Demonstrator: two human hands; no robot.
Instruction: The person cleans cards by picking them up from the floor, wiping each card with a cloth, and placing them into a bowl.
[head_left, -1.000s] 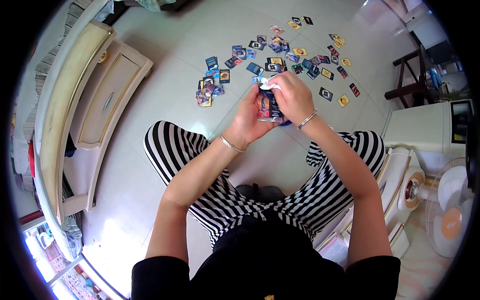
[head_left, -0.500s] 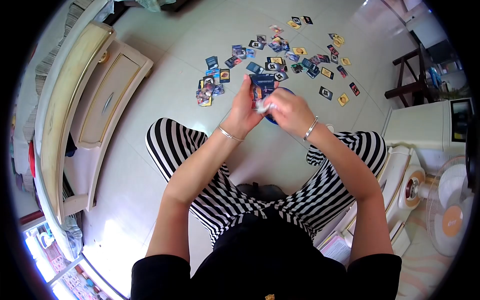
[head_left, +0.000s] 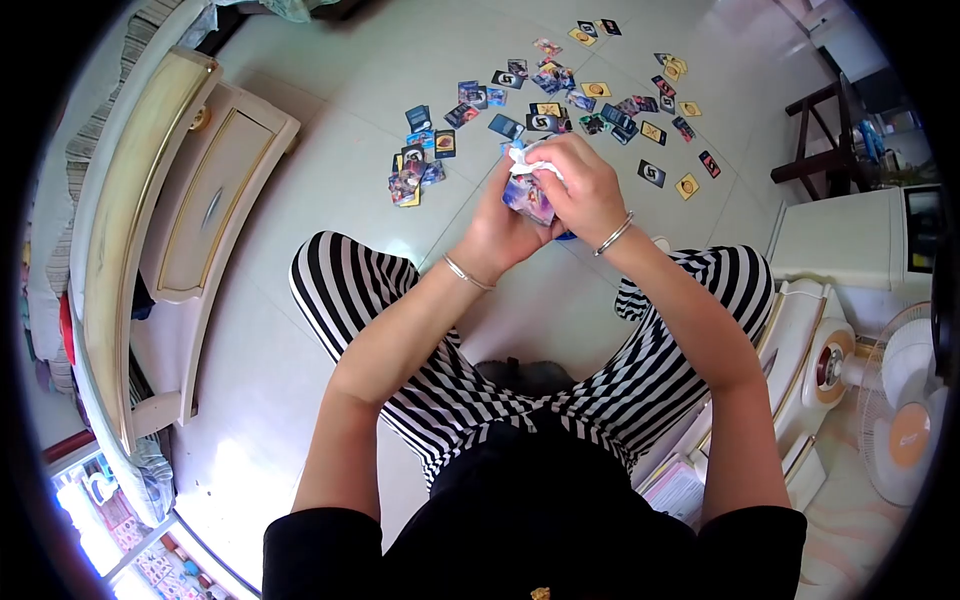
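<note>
A colourful card point(head_left: 528, 199) rests in my left hand point(head_left: 496, 232), whose fingers wrap round its left side and lower edge. My right hand point(head_left: 582, 188) pinches a crumpled white tissue point(head_left: 530, 163) against the card's top. Behind both hands a small bit of a blue round object point(head_left: 566, 236) shows; most of it is hidden. Just beyond my hands, many loose cards point(head_left: 541, 123) lie spread on the tiled floor, some overlapping.
A cream drawer cabinet point(head_left: 222, 185) stands at the left. On the right are a dark wooden stool point(head_left: 815, 145), a white cabinet point(head_left: 838, 246) and a fan point(head_left: 905, 430). My striped legs point(head_left: 360, 285) are bent on either side.
The dark-faced card in my left hand now shows a lighter, purple and pink picture. My right hand with the tissue has moved up from the card's lower part to its top edge.
</note>
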